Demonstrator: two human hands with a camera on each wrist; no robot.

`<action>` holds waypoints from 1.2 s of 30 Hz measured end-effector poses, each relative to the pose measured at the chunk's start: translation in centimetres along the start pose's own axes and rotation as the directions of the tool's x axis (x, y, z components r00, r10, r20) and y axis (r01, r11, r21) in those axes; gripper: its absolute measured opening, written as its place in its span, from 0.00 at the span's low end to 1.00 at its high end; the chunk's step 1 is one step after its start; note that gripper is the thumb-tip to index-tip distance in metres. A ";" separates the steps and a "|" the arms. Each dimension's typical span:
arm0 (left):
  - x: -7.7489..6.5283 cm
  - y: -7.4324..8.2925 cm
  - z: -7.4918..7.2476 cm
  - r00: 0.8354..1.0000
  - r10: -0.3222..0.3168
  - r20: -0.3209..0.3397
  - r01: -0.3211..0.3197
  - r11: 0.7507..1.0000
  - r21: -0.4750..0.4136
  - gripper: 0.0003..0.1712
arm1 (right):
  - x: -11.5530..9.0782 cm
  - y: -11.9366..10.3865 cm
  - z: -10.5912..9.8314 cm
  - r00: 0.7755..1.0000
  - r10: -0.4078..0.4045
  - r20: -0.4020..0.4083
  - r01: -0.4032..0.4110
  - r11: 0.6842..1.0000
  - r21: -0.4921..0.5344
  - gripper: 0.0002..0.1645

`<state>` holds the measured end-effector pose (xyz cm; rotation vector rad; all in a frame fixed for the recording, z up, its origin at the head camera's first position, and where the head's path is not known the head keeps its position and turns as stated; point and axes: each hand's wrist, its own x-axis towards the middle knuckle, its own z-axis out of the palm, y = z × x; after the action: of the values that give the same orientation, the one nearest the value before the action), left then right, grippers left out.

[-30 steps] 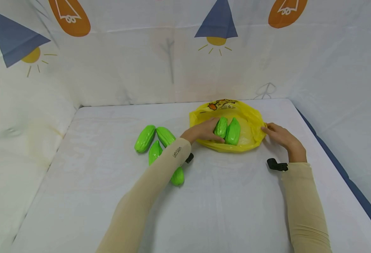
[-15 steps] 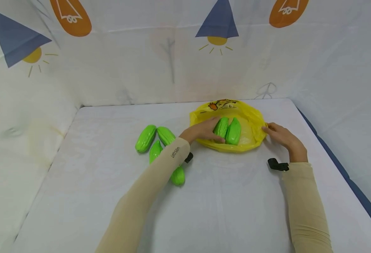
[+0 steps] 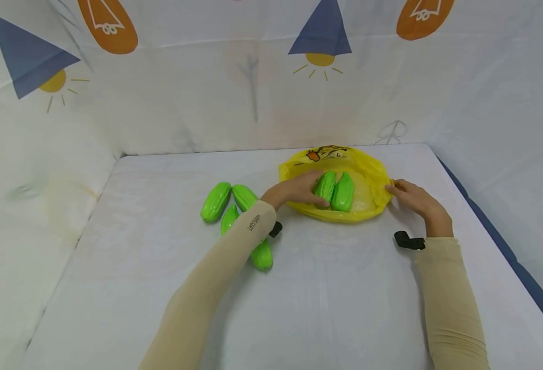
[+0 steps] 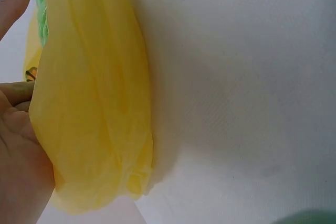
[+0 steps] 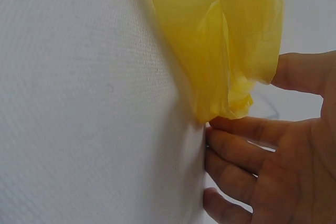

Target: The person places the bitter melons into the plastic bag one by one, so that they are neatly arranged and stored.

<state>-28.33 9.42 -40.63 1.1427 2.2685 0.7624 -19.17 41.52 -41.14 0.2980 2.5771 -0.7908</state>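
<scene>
A yellow plastic bag (image 3: 366,205) lies with its mouth spread wide at the back of the table. Inside it, side by side, are a ridged green bitter gourd (image 3: 326,186) and another green gourd (image 3: 343,193). My left hand (image 3: 300,188) reaches over the bag's left rim and holds the ridged gourd, thumb in front and fingers behind. Most of these fingers are hidden by the bag in the left wrist view. At the right rim my right hand (image 3: 414,199) pinches the bag's edge between thumb and index finger, its other fingers loosely bent beneath.
Several more green gourds (image 3: 216,202) lie left of the bag on the white table (image 3: 326,308), some partly covered by my left forearm. Black wrist cameras (image 3: 409,240) sit on both wrists. A white printed cloth (image 3: 206,92) hangs behind the table.
Both hands, the bag and the gourds keep their places relative to one another. The whole head view has shifted very slightly.
</scene>
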 end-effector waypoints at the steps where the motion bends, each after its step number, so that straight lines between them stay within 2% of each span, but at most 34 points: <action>1: -0.1 0.0 -0.1 1.000 0.004 -0.002 -0.004 1.000 0.001 0.50 | 0.0 0.0 0.0 1.000 -0.001 0.000 0.001 1.000 -0.002 0.58; 4: -0.3 0.0 -0.2 1.000 -0.017 -0.005 0.017 1.000 0.022 0.53 | -0.1 -0.1 0.0 1.000 -0.005 0.001 0.005 1.000 -0.004 0.58; 12: -0.7 0.0 0.0 1.000 -0.026 0.004 0.026 0.999 0.046 0.54 | -0.1 0.1 0.0 1.000 0.002 0.005 -0.002 1.000 -0.007 0.58; 18: -1.0 0.2 -0.2 1.000 -0.013 0.008 0.013 0.999 0.041 0.52 | 0.0 0.1 -0.1 1.000 -0.001 0.007 0.001 1.000 -0.006 0.58; 23: -1.4 0.5 -0.6 0.998 -0.058 0.017 0.057 0.997 0.058 0.55 | 0.1 0.1 0.0 1.000 0.000 0.006 0.000 1.000 -0.006 0.59; 29: -1.7 0.4 -0.5 0.997 -0.067 0.030 0.064 0.995 0.075 0.54 | 0.0 0.2 0.1 1.000 -0.004 0.007 0.004 1.000 -0.009 0.60; 36: -2.5 0.0 -1.0 0.996 -0.086 0.010 0.085 0.992 0.097 0.56 | 0.3 0.4 -0.2 1.000 -0.018 0.009 0.018 1.000 0.000 0.61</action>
<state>-27.59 7.10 -39.47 1.0817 2.3488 0.6155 -19.38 41.97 -41.26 0.2711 2.5753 -0.7967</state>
